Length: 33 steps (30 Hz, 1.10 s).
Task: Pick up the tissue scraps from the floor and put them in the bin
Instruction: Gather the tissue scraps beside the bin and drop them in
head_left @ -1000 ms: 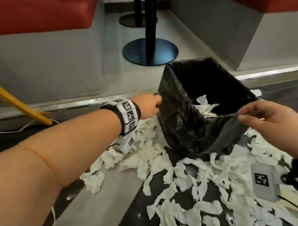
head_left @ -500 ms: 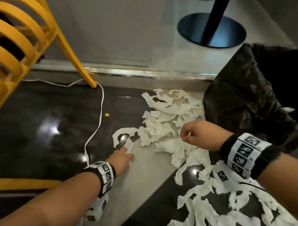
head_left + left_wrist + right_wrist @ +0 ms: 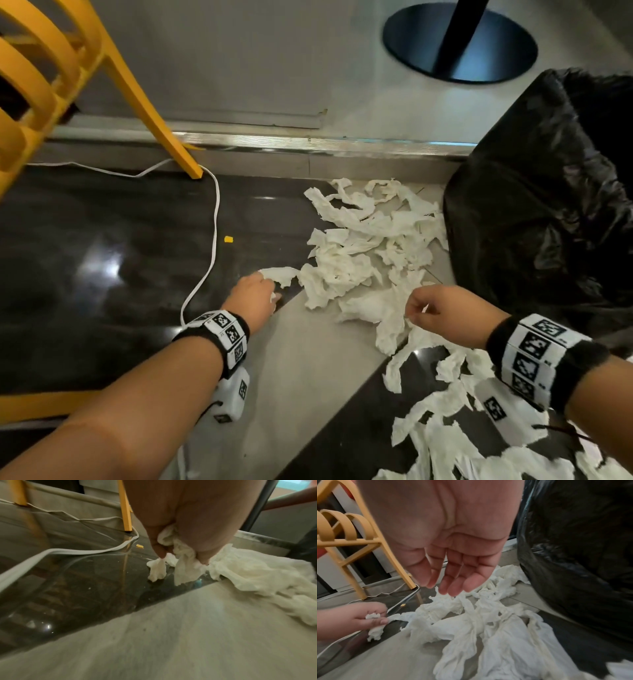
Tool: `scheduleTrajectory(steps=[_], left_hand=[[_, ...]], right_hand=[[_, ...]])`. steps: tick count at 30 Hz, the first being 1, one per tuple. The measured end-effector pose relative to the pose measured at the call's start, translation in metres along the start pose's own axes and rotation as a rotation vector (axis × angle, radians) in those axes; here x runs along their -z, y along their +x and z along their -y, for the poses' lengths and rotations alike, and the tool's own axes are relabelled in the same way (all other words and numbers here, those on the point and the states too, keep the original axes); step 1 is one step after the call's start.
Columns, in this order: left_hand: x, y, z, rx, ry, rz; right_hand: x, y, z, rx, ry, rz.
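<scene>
Fingers [image 3: 159,547] of the left hand [image 3: 253,296] curled tight round a bunched tissue scrap [image 3: 181,561], low by the floor [image 3: 301,383], two loose ends hanging down from the fist. Seen from the right wrist too, left hand [image 3: 359,616] with white paper [image 3: 372,615] poking out between thumb and fingers.

Fingers [image 3: 453,580] of the right hand [image 3: 442,313] loose and a bit bent, holding nothing, just above the heap of tissue scraps [image 3: 359,260].

Underneath, shiny dark floor tiles [image 3: 102,260] with bright spots of light, cut by a pale grey strip running slantwise from near to far. Farther off, a silver metal edge [image 3: 308,140] and a grey step behind it. Up at the far right, a round black table base [image 3: 459,44] with a black pole. At the left, a yellow chair [image 3: 51,68], one leg down on the dark tile. Beside that leg, a white cable [image 3: 214,226] looping toward the left wrist. Near the cable, one tiny yellow bit [image 3: 228,239].

At the right, the bin [image 3: 548,192], lined with a crinkly black bag, touching the far side of the heap.

Scraps long and thin, torn into strips, lying every which way, no single direction. One pile between the hands and the bin, more scraps [image 3: 445,428] spread under the right arm. Strip by the left hand [image 3: 279,274] stretched sideways toward the pile.
</scene>
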State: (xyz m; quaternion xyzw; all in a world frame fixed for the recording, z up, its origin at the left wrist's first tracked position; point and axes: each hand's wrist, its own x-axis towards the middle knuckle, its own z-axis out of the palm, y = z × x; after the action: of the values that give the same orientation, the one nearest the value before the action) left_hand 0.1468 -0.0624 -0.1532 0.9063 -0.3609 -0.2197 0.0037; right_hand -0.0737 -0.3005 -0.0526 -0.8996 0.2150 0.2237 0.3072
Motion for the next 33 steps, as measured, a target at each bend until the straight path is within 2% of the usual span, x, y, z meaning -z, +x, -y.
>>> scheduleTrajectory(steps=[2,7,12,15,18,20,23,25,29,33], left_hand=[[-0.004,0.009,0.004,0.004,-0.002,-0.020],[-0.012,0.002,-0.002,-0.038,0.055,0.084],[-0.007,-0.017,-0.020,-0.047,-0.164,0.063],[0.003,-0.017,-0.038,-0.128,-0.150,0.055],[0.009,-0.015,-0.055,-0.236,-0.039,0.069],[0.011,-0.012,-0.060,-0.305,0.039,0.075],[0.008,-0.002,-0.065,-0.398,0.033,0.068],[0.002,0.007,-0.064,-0.387,0.049,0.142],[-0.002,0.006,-0.063,-0.277,0.032,0.328],[-0.001,-0.002,-0.061,-0.275,0.064,0.328]], right_hand=[[0.000,-0.005,-0.006,-0.014,-0.012,0.007],[-0.012,-0.011,-0.011,-0.045,-0.107,0.036],[-0.032,0.005,0.000,0.091,-0.293,0.079],[-0.043,0.023,0.008,0.110,-0.466,0.180],[-0.053,0.036,0.011,0.042,-0.609,0.320],[-0.059,0.040,0.011,0.055,-0.637,0.337],[-0.065,0.038,0.013,0.123,-0.665,0.320],[-0.064,0.034,0.016,0.135,-0.629,0.276],[-0.042,0.021,0.024,0.082,-0.279,0.034],[-0.014,0.009,0.023,-0.006,-0.056,-0.160]])
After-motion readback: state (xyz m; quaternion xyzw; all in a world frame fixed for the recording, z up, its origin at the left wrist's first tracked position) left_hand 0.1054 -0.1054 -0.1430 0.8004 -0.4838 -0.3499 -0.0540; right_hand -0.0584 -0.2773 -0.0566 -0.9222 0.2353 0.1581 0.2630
